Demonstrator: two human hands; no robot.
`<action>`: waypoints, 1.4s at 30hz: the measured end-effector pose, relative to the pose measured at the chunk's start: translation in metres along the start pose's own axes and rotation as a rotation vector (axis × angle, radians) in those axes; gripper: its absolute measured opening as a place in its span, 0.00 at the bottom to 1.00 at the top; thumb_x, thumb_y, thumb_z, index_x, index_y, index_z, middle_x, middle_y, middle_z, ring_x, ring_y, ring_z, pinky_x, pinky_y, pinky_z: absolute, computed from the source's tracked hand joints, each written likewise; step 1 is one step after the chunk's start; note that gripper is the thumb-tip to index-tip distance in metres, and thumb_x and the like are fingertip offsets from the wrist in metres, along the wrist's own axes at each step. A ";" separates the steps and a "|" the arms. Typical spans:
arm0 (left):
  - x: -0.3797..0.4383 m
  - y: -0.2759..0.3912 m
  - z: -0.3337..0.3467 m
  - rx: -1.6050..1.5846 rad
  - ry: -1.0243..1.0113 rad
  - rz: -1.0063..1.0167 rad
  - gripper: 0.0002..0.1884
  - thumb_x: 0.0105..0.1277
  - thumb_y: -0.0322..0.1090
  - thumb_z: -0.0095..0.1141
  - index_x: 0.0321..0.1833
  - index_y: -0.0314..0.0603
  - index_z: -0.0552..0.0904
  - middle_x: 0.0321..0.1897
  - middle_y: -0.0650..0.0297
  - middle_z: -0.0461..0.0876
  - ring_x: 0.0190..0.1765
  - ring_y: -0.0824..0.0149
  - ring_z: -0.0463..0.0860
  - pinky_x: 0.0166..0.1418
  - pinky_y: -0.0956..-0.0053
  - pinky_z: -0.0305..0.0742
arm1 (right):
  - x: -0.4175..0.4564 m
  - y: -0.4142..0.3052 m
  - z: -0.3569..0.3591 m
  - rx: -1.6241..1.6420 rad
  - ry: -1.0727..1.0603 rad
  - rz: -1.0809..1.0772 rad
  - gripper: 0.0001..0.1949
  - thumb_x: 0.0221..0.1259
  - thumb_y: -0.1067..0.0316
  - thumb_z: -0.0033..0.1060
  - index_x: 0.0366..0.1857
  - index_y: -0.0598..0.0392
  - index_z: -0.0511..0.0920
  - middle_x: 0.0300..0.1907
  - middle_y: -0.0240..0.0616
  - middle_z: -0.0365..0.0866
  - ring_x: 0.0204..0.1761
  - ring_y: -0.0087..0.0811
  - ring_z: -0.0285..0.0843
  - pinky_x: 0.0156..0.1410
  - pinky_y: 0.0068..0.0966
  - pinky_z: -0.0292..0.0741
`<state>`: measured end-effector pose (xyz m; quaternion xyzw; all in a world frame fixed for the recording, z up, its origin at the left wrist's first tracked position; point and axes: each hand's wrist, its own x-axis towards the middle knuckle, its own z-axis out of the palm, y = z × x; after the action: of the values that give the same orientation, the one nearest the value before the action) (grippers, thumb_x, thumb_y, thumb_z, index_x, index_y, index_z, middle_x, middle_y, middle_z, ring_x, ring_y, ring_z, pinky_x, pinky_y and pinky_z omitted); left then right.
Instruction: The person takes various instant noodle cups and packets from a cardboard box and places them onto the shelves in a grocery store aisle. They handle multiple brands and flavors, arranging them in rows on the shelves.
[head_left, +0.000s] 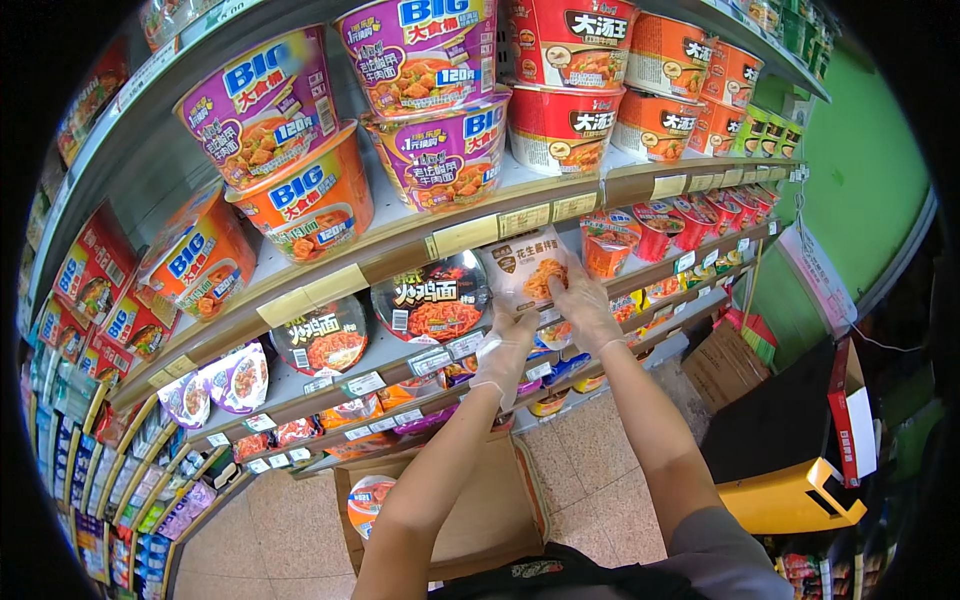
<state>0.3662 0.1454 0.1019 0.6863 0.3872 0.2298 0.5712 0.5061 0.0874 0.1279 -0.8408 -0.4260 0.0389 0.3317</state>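
Note:
A pale noodle package (527, 268) with a picture of noodles on its front stands on the second shelf, just under the price-label rail above. My right hand (586, 304), in a clear plastic glove, grips its right side with the thumb over the front. My left hand (508, 346), gloved the same way, holds the package at its lower left edge. Directly left of it is a black round noodle bowl (431, 296) with a noodle picture on its lid. On the right an orange-red cup of noodles (609, 244) stands close to my right hand.
Stacked purple noodle tubs (441, 154) and red noodle tubs (566, 127) fill the shelf above. An open cardboard box (487, 495) on the floor holds an orange noodle tub (367, 504). A yellow plastic object (787, 499) and a brown carton (724, 364) are at the right.

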 end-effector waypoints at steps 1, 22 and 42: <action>0.002 0.000 0.003 -0.055 -0.019 -0.043 0.38 0.62 0.51 0.53 0.71 0.40 0.61 0.61 0.45 0.75 0.60 0.48 0.77 0.63 0.64 0.68 | 0.002 0.002 0.002 -0.028 -0.037 0.018 0.26 0.68 0.60 0.46 0.69 0.56 0.62 0.61 0.60 0.70 0.65 0.57 0.63 0.70 0.45 0.60; -0.198 -0.120 0.009 -0.497 -0.028 0.242 0.40 0.70 0.32 0.52 0.78 0.39 0.43 0.65 0.50 0.67 0.66 0.59 0.68 0.71 0.63 0.61 | -0.225 0.026 0.057 0.926 0.020 -0.071 0.28 0.66 0.77 0.44 0.71 0.63 0.57 0.64 0.50 0.65 0.65 0.42 0.66 0.71 0.33 0.63; -0.323 -0.316 -0.033 0.545 -0.085 -0.386 0.38 0.60 0.44 0.57 0.70 0.32 0.63 0.64 0.39 0.66 0.60 0.42 0.74 0.63 0.59 0.72 | -0.369 0.058 0.166 0.091 -1.094 0.054 0.40 0.58 0.59 0.47 0.66 0.83 0.47 0.60 0.79 0.60 0.64 0.66 0.63 0.70 0.43 0.64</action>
<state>0.0640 -0.0759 -0.1530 0.7368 0.5329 -0.0233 0.4155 0.2540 -0.1233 -0.1157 -0.6934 -0.5124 0.4972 0.0968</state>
